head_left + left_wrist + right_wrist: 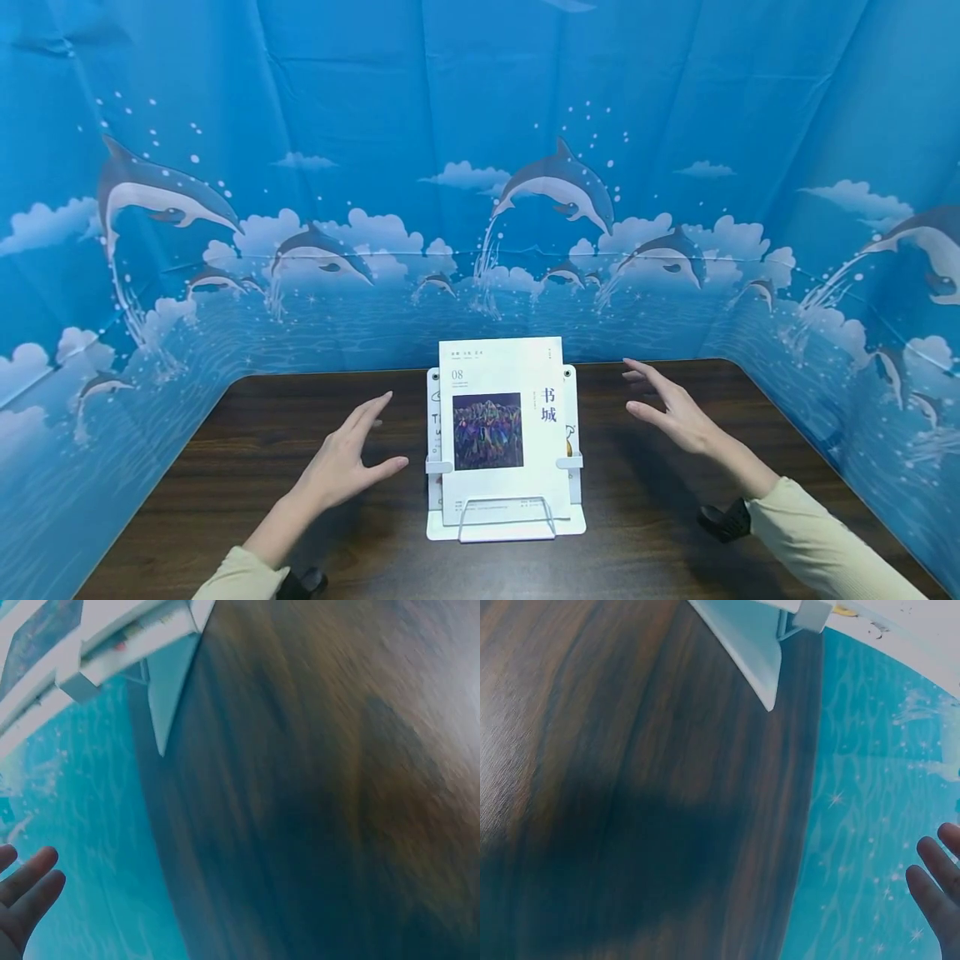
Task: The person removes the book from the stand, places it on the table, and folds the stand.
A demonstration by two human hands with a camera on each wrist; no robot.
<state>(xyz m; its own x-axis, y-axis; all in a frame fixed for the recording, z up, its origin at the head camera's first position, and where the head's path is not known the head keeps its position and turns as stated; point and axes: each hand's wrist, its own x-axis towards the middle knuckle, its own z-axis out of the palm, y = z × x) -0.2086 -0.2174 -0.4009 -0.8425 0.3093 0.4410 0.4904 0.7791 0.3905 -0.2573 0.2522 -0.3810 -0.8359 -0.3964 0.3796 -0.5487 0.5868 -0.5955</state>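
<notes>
A white magazine [487,492] with a dark, colourful square picture on its cover leans upright on a white book stand [570,527]. Side clips hold its edges, and a wire bar crosses its lower front. To the left of the stand, my left hand [341,462] hovers above the table, fingers extended and thumb apart, touching nothing. My right hand [678,417] is in the air on the other side, fingers fairly straight and likewise holding nothing. In each wrist view only some fingertips show, with part of the stand [169,697] at the top.
The dark wood-grain table [225,450] lies beneath the stand. A blue curtain [390,125] printed with dolphins and clouds encloses its back and sides. Black wrist devices [726,522] sit on both forearms at the sleeve cuffs.
</notes>
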